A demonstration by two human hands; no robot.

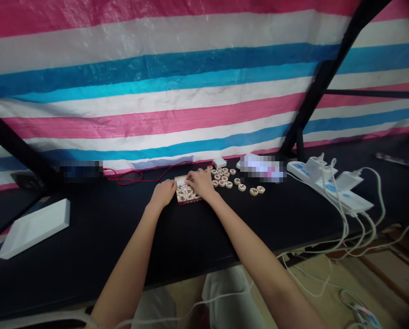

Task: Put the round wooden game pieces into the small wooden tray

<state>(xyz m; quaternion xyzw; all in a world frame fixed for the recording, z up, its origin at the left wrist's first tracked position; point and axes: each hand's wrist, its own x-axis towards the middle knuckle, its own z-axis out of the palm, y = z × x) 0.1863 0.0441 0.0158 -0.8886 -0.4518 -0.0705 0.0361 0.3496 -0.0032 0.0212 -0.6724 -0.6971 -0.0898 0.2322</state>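
Observation:
A small open box (pixel 191 200) with a red patterned side stands on the black table, holding several round Chinese chess pieces (pixel 181 193) with dark characters. My left hand (pixel 163 193) is closed on the box's left edge, its thumb along the rim. Over the box's back part, my right hand (pixel 201 183) reaches in with bent fingers pinched together on a chess piece, mostly hidden by the fingers. To the right of the box, several loose chess pieces (pixel 221 178) lie on the table, some with red characters and some with black.
A white box lid or tray (pixel 36 227) lies at the left. Behind the pieces are a white charger (pixel 219 162) with a red cable (pixel 163 172) and a blurred phone-like object (pixel 262 168). White power strips (pixel 331 185) with trailing cables occupy the right. A striped sheet (pixel 156 91) hangs behind.

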